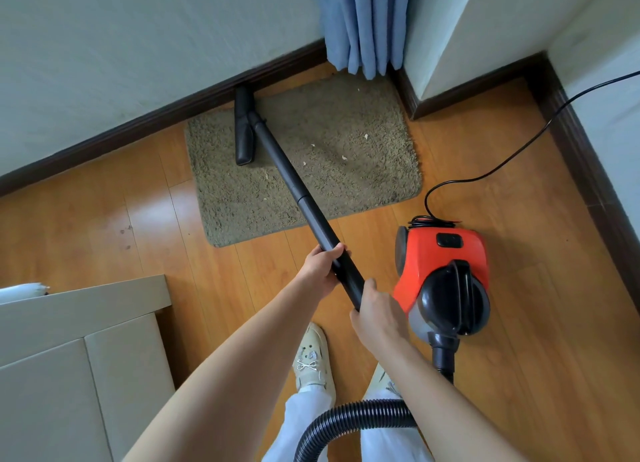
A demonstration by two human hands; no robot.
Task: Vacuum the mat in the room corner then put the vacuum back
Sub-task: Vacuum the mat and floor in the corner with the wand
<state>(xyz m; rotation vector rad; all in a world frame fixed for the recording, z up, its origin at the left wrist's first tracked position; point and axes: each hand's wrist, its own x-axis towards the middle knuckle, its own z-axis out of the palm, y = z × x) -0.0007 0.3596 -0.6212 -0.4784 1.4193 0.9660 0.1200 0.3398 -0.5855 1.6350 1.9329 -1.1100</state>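
A shaggy tan mat (pixel 332 156) lies on the wood floor in the room corner, with a few pale scraps on it. The black floor nozzle (pixel 244 129) rests on the mat's far left part, close to the dark baseboard. A black wand (pixel 294 181) runs back from the nozzle to me. My left hand (pixel 320 271) grips the wand, and my right hand (pixel 377 312) grips it just below. The red and black vacuum body (pixel 443 278) stands on the floor right of my hands. Its ribbed black hose (pixel 346 420) curves in front of my legs.
A black power cord (pixel 519 149) snakes from the vacuum toward the right wall. Blue curtains (pixel 363 21) hang into the corner behind the mat. A beige cabinet (pixel 79 357) fills the lower left. My pale shoe (pixel 311 357) stands on the floor below my hands.
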